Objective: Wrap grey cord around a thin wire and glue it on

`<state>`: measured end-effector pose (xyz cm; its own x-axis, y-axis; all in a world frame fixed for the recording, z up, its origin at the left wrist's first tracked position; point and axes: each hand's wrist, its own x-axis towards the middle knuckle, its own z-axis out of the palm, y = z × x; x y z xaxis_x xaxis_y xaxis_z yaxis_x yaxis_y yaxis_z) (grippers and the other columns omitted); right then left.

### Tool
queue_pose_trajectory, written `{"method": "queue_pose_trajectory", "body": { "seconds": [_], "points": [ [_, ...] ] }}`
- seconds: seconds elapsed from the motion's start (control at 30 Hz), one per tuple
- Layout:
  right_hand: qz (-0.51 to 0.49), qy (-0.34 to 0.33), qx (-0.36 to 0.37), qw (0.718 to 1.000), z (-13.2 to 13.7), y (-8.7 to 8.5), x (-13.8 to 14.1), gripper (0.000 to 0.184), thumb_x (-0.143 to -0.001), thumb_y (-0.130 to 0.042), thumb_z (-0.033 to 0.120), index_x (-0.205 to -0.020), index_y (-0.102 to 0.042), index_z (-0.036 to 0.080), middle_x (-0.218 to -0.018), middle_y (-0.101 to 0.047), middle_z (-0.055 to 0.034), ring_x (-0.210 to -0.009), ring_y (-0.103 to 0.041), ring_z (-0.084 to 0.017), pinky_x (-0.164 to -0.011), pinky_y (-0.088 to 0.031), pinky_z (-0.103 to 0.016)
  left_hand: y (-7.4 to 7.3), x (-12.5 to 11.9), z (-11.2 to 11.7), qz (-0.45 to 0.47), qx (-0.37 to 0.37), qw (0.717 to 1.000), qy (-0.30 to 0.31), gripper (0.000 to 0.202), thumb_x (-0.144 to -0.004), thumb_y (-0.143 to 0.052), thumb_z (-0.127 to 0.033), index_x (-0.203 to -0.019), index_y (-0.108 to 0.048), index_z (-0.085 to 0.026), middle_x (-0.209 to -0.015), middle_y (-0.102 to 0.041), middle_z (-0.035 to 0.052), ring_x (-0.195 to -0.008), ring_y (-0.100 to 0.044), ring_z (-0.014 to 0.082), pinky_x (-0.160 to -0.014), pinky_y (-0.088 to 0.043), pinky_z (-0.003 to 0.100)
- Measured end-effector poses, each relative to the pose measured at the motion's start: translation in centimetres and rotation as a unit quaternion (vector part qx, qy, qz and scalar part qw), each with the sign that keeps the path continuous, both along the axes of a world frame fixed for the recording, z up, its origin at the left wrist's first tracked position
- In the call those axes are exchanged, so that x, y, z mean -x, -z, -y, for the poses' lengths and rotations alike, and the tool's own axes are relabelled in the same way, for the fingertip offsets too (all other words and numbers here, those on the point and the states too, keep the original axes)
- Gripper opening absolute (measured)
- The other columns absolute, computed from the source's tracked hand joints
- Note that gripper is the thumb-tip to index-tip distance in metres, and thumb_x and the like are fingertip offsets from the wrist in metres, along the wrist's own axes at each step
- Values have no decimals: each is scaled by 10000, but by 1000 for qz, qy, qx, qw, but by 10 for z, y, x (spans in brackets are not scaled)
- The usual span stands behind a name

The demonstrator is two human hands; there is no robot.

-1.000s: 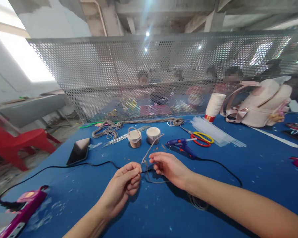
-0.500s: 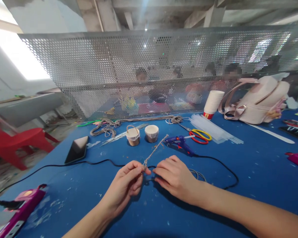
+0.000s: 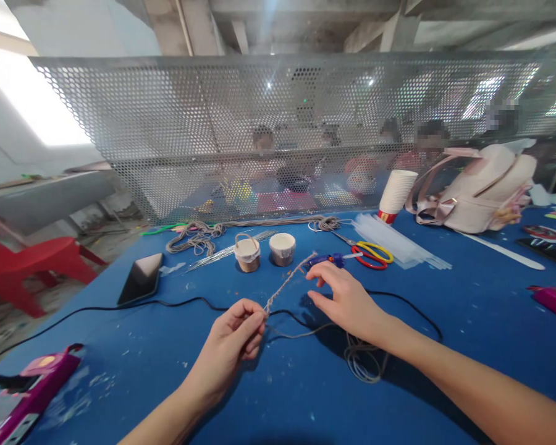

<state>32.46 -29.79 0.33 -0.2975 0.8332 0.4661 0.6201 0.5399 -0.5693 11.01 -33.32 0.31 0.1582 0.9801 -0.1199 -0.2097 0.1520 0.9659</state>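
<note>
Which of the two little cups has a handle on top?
The left cup, nearer the phone: a thin loop handle arches over its rim. The right cup beside it has a plain top.

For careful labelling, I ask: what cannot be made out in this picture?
Hidden: cord end, inside the left hand grip.
Covered: glue gun, mostly under the right hand.
Blurred: people, behind the mesh.
Cut off: pink tool, by the left edge.
All in the head view.
</note>
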Motion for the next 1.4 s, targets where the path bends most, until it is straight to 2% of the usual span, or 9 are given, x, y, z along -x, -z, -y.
{"method": "queue_pose_trajectory", "body": {
  "seconds": [0.13, 0.23, 0.47, 0.6, 0.73, 0.93, 1.17, 1.27, 1.4],
  "points": [
    [-148, -55, 173, 972, 9, -9, 13, 78, -775, -570, 227, -830, -616, 196, -825, -631, -19, -744, -552, -150, -702, -433, -290, 1, -1, 4, -143, -79, 986, -23, 249, -746, -649, -410, -698, -604, -170, -580, -493, -28, -471, -356, 78, -443, -271, 212],
    [-197, -72, 244, 947, 15, -10, 26, 103, -751, -613, 283, -748, -633, 182, -729, -634, -6, -695, -543, -144, -653, -430, -271, 3, -2, 5, -222, -136, 965, -37, 204, -765, -622, -370, -689, -620, -181, -611, -513, -18, -508, -378, 100, -470, -303, 224],
    [-260, -62, 268, 926, 18, -6, 39, 134, -731, -633, 306, -706, -644, 175, -735, -647, -13, -692, -542, -144, -659, -424, -275, 12, -4, 4, -271, -240, 931, -40, 124, -788, -581, -239, -670, -603, -210, -661, -573, 4, -600, -485, 145, -581, -379, 240],
    [-259, -63, 261, 928, 19, -3, 39, 109, -740, -620, 271, -714, -654, 171, -725, -637, -9, -684, -540, -140, -655, -422, -268, 15, -4, 5, -303, -265, 915, -28, 127, -810, -556, -229, -690, -593, -211, -701, -599, 18, -635, -516, 153, -608, -391, 243],
    [-261, -71, 252, 929, 19, -1, 39, 97, -755, -594, 229, -709, -654, 168, -739, -640, -7, -709, -553, -138, -689, -426, -267, 13, -4, 6, -291, -240, 926, -7, 147, -825, -544, -265, -702, -597, -205, -686, -574, 5, -609, -493, 137, -589, -389, 235],
    [-289, -92, 287, 909, 19, 0, 38, 112, -764, -573, 243, -767, -653, 165, -796, -656, -19, -754, -563, -146, -720, -429, -276, 7, -3, 5, -247, -153, 957, 3, 209, -812, -556, -362, -708, -605, -187, -646, -525, -17, -500, -394, 101, -458, -322, 222],
    [-271, -77, 273, 920, 19, -2, 40, 115, -739, -618, 275, -714, -647, 166, -729, -628, -8, -691, -526, -135, -669, -416, -266, 8, -5, 4, -262, -177, 949, 2, 211, -791, -583, -352, -672, -617, -182, -630, -533, -9, -521, -400, 105, -467, -315, 220],
    [-281, -95, 265, 918, 18, 0, 40, 107, -744, -616, 260, -692, -645, 171, -746, -627, -6, -711, -525, -137, -694, -406, -274, 9, -6, 6, -200, -112, 973, 18, 236, -771, -618, -392, -682, -621, -174, -587, -486, -27, -476, -358, 82, -430, -274, 208],
    [-321, -137, 267, 898, 14, 6, 39, 97, -716, -666, 265, -668, -654, 182, -745, -620, 5, -718, -516, -134, -716, -392, -283, 10, -8, 8, -49, 11, 998, 48, 287, -719, -685, -435, -692, -616, -157, -504, -396, -73, -404, -231, 31, -382, -191, 171]
  ]
}}
